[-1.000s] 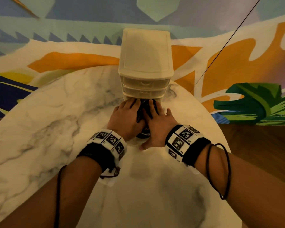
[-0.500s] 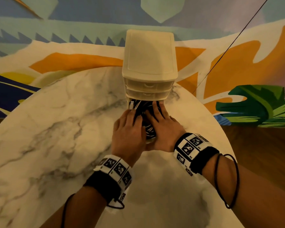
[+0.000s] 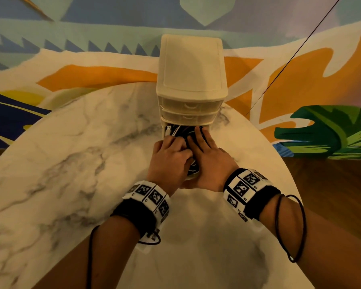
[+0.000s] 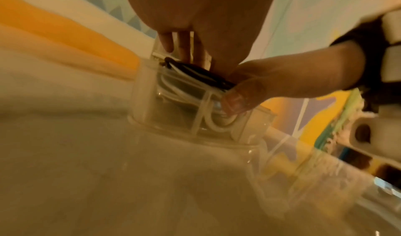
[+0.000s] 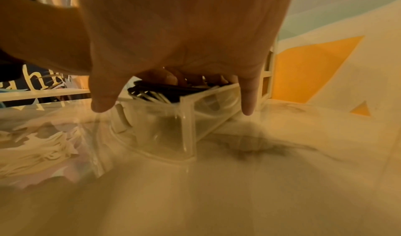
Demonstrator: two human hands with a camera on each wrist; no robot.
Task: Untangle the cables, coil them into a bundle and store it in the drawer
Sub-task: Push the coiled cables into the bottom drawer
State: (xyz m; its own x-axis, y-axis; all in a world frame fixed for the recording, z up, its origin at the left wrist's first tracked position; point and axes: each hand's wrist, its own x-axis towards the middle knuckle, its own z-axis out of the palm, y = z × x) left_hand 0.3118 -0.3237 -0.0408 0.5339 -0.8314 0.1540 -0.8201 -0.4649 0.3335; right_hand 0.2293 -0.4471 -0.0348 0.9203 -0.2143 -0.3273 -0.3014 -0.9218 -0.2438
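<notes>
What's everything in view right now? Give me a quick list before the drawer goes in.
Drawer unit: one, cream, three tiers, far edge of the table.
Bottom drawer: one, clear plastic, pulled out toward the person.
Cable bundle: one, black and white cables, inside the bottom drawer, under both hands.
Table: one, white marble, round.
Mural wall: one, orange, blue and green, behind the table.
Wrist bands: two, black and white markers, one on each wrist.
Left hand: fingers pressing down on the cable bundle.
Right hand: fingers flat on the cable bundle, thumb at the drawer front.

No words can be read — the wristbands (image 3: 152, 197) bear only square coded markers, their small characters blurred.
</notes>
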